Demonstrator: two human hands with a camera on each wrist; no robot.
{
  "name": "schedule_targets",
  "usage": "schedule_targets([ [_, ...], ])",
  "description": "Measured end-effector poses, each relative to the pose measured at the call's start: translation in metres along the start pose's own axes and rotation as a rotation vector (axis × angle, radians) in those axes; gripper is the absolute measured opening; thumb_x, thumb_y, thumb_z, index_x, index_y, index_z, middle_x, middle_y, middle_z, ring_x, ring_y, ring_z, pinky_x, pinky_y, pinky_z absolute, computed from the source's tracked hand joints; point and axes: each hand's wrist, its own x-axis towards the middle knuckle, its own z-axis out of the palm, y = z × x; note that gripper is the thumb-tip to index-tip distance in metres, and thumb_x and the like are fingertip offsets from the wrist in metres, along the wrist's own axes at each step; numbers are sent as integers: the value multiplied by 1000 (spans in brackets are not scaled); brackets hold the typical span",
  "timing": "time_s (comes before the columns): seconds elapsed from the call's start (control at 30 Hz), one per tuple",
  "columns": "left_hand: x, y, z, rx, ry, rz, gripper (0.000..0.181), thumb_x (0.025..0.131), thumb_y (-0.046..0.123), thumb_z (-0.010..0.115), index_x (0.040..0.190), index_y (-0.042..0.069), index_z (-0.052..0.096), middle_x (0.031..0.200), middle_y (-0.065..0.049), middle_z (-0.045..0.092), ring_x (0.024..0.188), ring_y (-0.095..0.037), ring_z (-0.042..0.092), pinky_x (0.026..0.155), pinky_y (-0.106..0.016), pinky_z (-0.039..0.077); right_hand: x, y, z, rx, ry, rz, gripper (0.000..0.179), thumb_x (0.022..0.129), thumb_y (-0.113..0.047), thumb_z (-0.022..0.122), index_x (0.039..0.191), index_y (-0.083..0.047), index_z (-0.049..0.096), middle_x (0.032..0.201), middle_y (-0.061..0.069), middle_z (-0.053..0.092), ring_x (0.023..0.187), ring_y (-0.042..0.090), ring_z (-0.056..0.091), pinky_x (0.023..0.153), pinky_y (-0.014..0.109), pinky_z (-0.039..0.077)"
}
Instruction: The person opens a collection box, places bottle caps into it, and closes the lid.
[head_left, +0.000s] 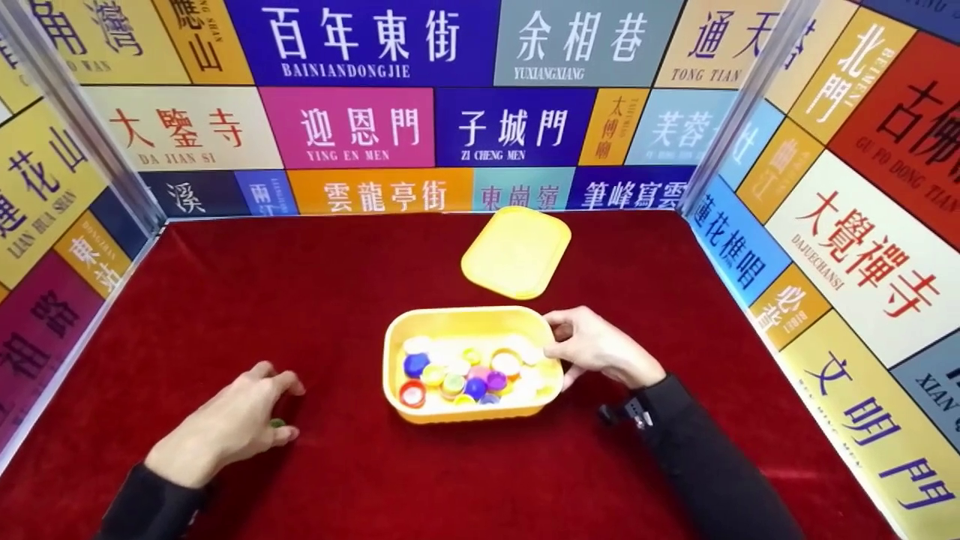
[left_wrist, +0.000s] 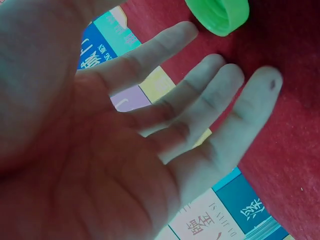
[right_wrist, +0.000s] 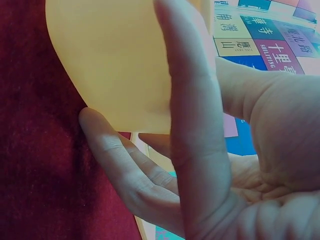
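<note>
A yellow plastic box (head_left: 465, 414) stands on the red cloth. Inside it lie several bottle caps (head_left: 475, 388) in blue, yellow, purple, red and white. My right hand (head_left: 600, 346) grips the right end of this box; the right wrist view shows its digits against the box's yellow wall (right_wrist: 110, 65). Off to the left, my left hand (head_left: 225, 424) hovers low over the cloth, its fingers loosely bent. A green bottle cap (left_wrist: 225, 15) lies just beyond its fingertips in the left wrist view, apart from them. From the head that cap is mostly hidden by the hand.
Behind the box, a yellow lid (head_left: 517, 251) lies flat on the red cloth (head_left: 322, 262). Upright panels printed with coloured signs (head_left: 345, 127) wall in the back and both sides, with metal posts (head_left: 135, 187) at the corners.
</note>
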Motion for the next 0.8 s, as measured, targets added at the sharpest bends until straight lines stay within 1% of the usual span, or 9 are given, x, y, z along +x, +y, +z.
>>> schedule_targets([
  [0.17,-1,-1,-2,5,-18,-29,40,86,9,99,115,9,73,103,-9,61,86,-19,58,73,-34,53,0,2,0,-2,-3,3,48,105,2,70,153,1,70,131,30,79,102,36,87,67,47,73],
  [0.23,-2,-2,-4,-2,-38,-46,39,86,8,98,113,9,70,102,-9,60,85,-20,59,73,-34,53,0,2,0,-1,-3,7,47,106,3,70,153,0,70,131,30,79,101,36,87,67,47,73],
  [0.43,-3,-3,-9,-24,-90,-85,33,85,6,95,105,9,69,95,-6,59,83,-17,55,75,-32,50,2,0,0,-6,-4,7,48,105,3,70,153,1,70,130,30,79,98,36,87,66,48,73],
  [0.57,-1,-3,-9,-37,-95,-78,25,84,3,92,97,10,72,89,-4,61,79,-13,55,72,-28,49,2,0,0,-19,-1,4,47,106,2,71,152,0,71,129,29,80,97,36,87,67,49,73],
  [0.8,5,-4,-9,-21,-89,-43,21,85,2,91,94,11,74,84,-2,62,73,-10,54,68,-26,48,2,-2,0,-13,1,10,47,106,0,72,153,0,70,129,30,79,97,35,87,64,43,72],
])
